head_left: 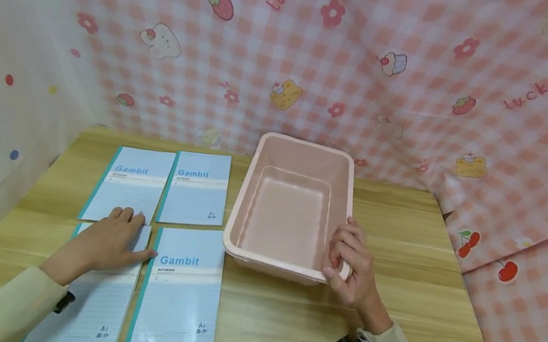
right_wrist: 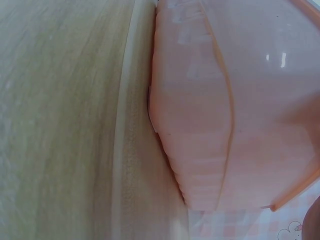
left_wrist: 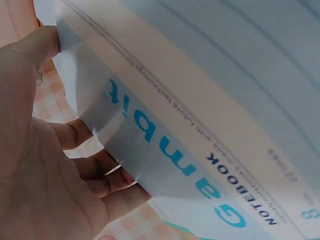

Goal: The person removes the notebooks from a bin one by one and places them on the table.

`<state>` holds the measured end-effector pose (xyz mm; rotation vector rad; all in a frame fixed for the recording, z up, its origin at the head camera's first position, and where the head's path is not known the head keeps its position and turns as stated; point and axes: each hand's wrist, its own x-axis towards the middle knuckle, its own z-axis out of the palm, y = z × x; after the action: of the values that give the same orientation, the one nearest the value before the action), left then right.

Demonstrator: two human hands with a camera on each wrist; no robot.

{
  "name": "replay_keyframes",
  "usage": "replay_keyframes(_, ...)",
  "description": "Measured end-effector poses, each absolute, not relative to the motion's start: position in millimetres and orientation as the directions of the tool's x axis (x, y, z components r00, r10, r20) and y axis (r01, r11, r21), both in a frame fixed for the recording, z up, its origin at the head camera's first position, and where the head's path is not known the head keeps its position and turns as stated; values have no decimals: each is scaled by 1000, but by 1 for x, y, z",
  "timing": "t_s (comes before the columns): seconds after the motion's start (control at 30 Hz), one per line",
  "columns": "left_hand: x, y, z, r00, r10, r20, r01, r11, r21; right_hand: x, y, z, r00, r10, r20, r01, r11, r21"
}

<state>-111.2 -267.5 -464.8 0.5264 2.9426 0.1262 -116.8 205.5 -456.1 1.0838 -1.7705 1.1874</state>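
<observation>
In the head view, my left hand (head_left: 110,244) grips the top of the near-left notebook (head_left: 95,307), which has a pale blue cover and a teal spine. Its fingertips disappear behind the top edge of the cover in the left wrist view, with the thumb (left_wrist: 42,45) at the corner. My right hand (head_left: 351,259) holds the near right corner of a pink plastic tub (head_left: 285,264), its fingers curled round the rim. Nothing lies inside the tub. In the right wrist view the tub's outer wall (right_wrist: 195,100) fills the right half.
Three more Gambit notebooks lie nearby: far left (head_left: 128,185), far middle (head_left: 196,191) and near middle (head_left: 179,298). Everything is on a wood-grain table (head_left: 402,269). A pink checked cloth (head_left: 274,57) hangs behind, and a white dotted cloth (head_left: 24,62) at left.
</observation>
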Motion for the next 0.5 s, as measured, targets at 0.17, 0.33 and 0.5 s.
replay_keyframes(0.17, -114, -265, -464, -936, 335, -113, 319, 938, 137, -117, 207, -456, -373, -225, 900, -919, 226, -324)
replay_keyframes(0.33, -115, -266, -457, -940, 327, -103, 299, 929, 220, -118, 207, -458, -377, -228, 898, -918, 220, -330)
replay_keyframes(0.5, -125, -263, -445, -938, 340, -64, 308, 904, 298, -115, 217, -458, -463, -237, 854, -885, 179, -430)
